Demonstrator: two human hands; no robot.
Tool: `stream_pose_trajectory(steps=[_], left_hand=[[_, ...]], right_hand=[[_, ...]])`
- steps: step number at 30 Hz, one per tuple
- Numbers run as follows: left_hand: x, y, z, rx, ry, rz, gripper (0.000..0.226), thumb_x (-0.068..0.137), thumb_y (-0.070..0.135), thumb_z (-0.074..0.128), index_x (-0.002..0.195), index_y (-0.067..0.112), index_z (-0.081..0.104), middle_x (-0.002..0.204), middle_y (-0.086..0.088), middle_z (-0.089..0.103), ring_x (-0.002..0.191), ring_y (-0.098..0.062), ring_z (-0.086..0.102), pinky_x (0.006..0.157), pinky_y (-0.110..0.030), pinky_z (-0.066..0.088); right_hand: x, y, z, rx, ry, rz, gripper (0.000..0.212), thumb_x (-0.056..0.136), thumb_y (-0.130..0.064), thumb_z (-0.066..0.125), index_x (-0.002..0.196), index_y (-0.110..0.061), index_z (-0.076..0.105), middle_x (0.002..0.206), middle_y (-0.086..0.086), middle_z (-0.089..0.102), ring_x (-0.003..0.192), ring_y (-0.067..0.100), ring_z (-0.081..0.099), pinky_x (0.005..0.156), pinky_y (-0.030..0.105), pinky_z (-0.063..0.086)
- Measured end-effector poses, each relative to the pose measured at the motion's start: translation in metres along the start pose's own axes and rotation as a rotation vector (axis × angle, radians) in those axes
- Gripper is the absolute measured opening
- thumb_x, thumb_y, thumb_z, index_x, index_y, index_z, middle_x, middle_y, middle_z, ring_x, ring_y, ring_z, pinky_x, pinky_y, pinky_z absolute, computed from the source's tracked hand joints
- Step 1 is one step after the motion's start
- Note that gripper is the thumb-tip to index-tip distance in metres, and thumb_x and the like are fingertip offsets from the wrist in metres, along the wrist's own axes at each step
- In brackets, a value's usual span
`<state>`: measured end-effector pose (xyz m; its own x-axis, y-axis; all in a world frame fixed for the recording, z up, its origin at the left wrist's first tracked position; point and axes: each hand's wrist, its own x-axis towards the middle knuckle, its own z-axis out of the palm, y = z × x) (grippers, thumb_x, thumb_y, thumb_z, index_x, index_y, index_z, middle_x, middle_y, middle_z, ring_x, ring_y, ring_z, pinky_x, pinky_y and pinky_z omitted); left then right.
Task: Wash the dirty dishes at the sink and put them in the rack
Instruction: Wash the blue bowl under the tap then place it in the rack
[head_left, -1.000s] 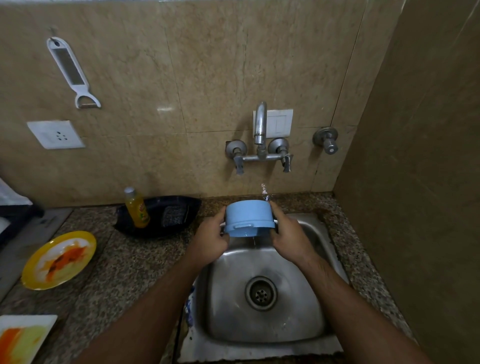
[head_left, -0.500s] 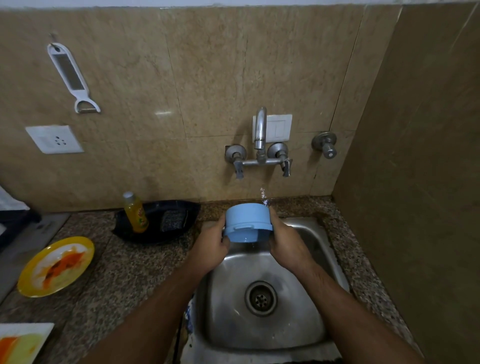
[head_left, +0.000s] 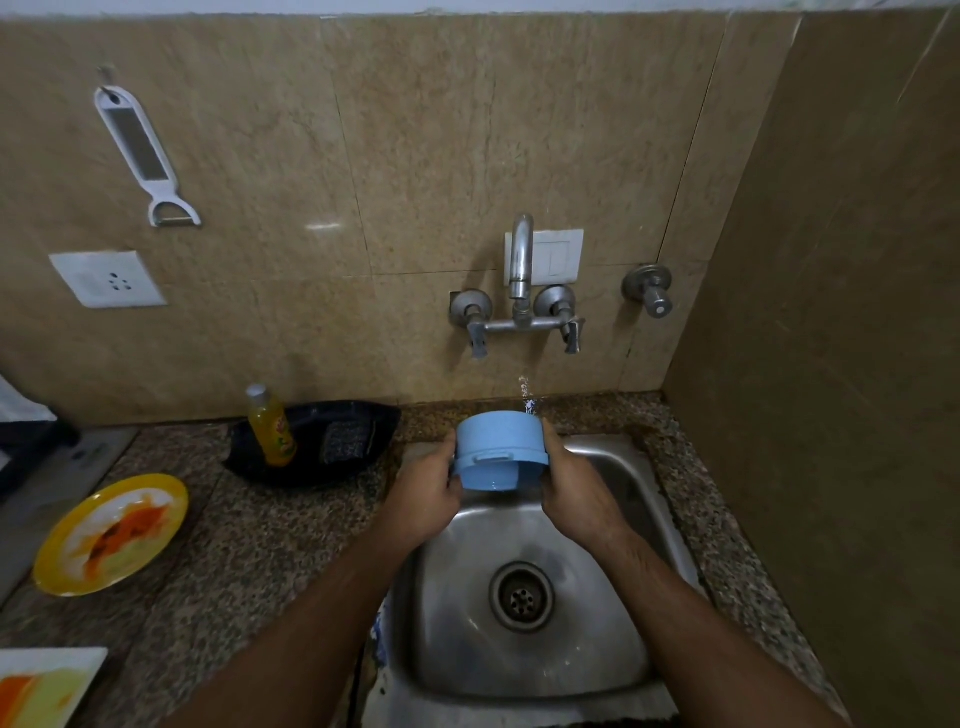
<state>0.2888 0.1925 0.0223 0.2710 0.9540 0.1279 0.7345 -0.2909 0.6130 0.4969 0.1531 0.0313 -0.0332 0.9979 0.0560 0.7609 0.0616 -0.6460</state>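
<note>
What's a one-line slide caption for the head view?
Both hands, left and right, hold a blue container under the tap over the sink.

Two hands show: the left hand (head_left: 423, 501) and the right hand (head_left: 576, 493). Between them is one blue container (head_left: 500, 449). There is one sink (head_left: 613, 670) with one drain (head_left: 521, 596). On the wall is one tap (head_left: 521, 260) with two lever valves, one on the left (head_left: 471, 312) and one on the right (head_left: 561, 309), and one separate valve (head_left: 649, 290) further right. Also on the wall: one switch plate (head_left: 558, 254), one socket (head_left: 108, 279) and one peeler (head_left: 145, 156). On the table (head_left: 260, 545) stand one black tray (head_left: 363, 421), one yellow bottle (head_left: 270, 428), one scrubber (head_left: 344, 441), one round yellow plate (head_left: 111, 532) and one square white plate (head_left: 47, 680), both stained.
</note>
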Motion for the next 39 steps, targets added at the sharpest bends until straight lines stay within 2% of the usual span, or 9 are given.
stream_pose_trajectory(steps=[8, 10, 12, 15, 21, 27, 33, 37, 39], left_hand=[[-0.005, -0.003, -0.004, -0.012, 0.065, 0.003, 0.074, 0.085, 0.023, 0.052, 0.153, 0.033, 0.024, 0.107, -0.006, 0.065, 0.093, -0.021, 0.063, 0.080, -0.033, 0.052], [-0.005, -0.003, -0.004, -0.020, 0.076, 0.015, 0.073, 0.085, 0.023, 0.051, 0.152, 0.033, 0.024, 0.112, -0.006, 0.065, 0.098, -0.020, 0.062, 0.085, -0.035, 0.053], [-0.003, -0.004, -0.005, -0.012, 0.032, 0.039, 0.070, 0.087, 0.016, 0.053, 0.152, 0.026, 0.029, 0.116, -0.012, 0.064, 0.103, -0.023, 0.061, 0.088, -0.033, 0.051], [-0.003, -0.003, -0.006, 0.020, 0.029, 0.059, 0.068, 0.089, 0.013, 0.053, 0.152, 0.018, 0.029, 0.117, -0.015, 0.064, 0.105, -0.025, 0.061, 0.087, -0.031, 0.049], [-0.010, -0.001, -0.005, 0.018, 0.063, 0.095, 0.066, 0.093, 0.013, 0.052, 0.154, 0.013, 0.026, 0.120, -0.016, 0.063, 0.107, -0.026, 0.060, 0.085, -0.026, 0.041], [-0.010, 0.000, -0.006, 0.020, 0.114, 0.059, 0.069, 0.091, 0.014, 0.051, 0.155, 0.020, 0.024, 0.117, -0.016, 0.063, 0.103, -0.028, 0.062, 0.087, -0.035, 0.051], [-0.014, 0.002, -0.008, 0.045, 0.062, 0.076, 0.060, 0.097, 0.021, 0.050, 0.153, 0.013, 0.028, 0.125, -0.017, 0.062, 0.107, -0.029, 0.062, 0.086, -0.031, 0.046], [-0.016, 0.001, -0.010, 0.066, 0.061, -0.014, 0.055, 0.097, 0.022, 0.048, 0.150, 0.015, 0.035, 0.120, -0.016, 0.066, 0.104, -0.032, 0.064, 0.086, -0.035, 0.051], [-0.017, -0.006, -0.016, 0.024, 0.092, -0.053, 0.049, 0.094, 0.021, 0.047, 0.143, 0.014, 0.047, 0.113, -0.016, 0.069, 0.100, -0.032, 0.066, 0.082, -0.035, 0.052]], right_hand=[[-0.007, -0.009, -0.003, 0.080, 0.087, -0.026, 0.069, 0.101, -0.030, 0.045, 0.156, -0.032, 0.004, 0.131, -0.010, 0.055, 0.111, 0.007, 0.057, 0.096, 0.030, 0.049], [-0.009, -0.011, -0.003, 0.056, 0.101, -0.038, 0.070, 0.101, -0.028, 0.047, 0.157, -0.029, 0.005, 0.124, -0.015, 0.051, 0.109, 0.005, 0.056, 0.092, 0.026, 0.047], [-0.007, -0.010, -0.001, 0.014, 0.056, -0.036, 0.074, 0.099, -0.018, 0.049, 0.157, -0.027, 0.005, 0.118, -0.010, 0.060, 0.102, 0.010, 0.060, 0.082, 0.026, 0.049], [-0.008, -0.007, 0.002, 0.039, 0.045, -0.002, 0.071, 0.100, -0.017, 0.046, 0.158, -0.028, 0.005, 0.107, -0.009, 0.062, 0.090, 0.006, 0.060, 0.069, 0.015, 0.043], [-0.013, -0.007, 0.002, 0.052, 0.075, -0.036, 0.070, 0.101, -0.020, 0.046, 0.158, -0.030, 0.006, 0.108, -0.011, 0.058, 0.090, 0.000, 0.056, 0.071, 0.010, 0.040], [-0.012, -0.006, 0.004, 0.024, 0.168, -0.095, 0.078, 0.093, -0.010, 0.054, 0.158, -0.021, 0.012, 0.122, 0.004, 0.065, 0.100, 0.015, 0.063, 0.086, 0.029, 0.051], [-0.013, -0.007, 0.000, -0.002, 0.107, -0.064, 0.077, 0.095, -0.012, 0.055, 0.157, -0.027, 0.011, 0.118, 0.002, 0.066, 0.097, 0.012, 0.062, 0.084, 0.026, 0.050], [-0.013, -0.012, 0.004, 0.078, 0.072, -0.039, 0.075, 0.090, -0.006, 0.058, 0.152, -0.031, 0.025, 0.093, -0.010, 0.064, 0.074, 0.000, 0.057, 0.064, 0.017, 0.044], [-0.011, -0.014, 0.002, 0.252, 0.021, -0.019, 0.066, 0.088, -0.008, 0.061, 0.144, -0.036, 0.038, 0.090, -0.013, 0.060, 0.077, 0.003, 0.061, 0.064, 0.020, 0.046]])
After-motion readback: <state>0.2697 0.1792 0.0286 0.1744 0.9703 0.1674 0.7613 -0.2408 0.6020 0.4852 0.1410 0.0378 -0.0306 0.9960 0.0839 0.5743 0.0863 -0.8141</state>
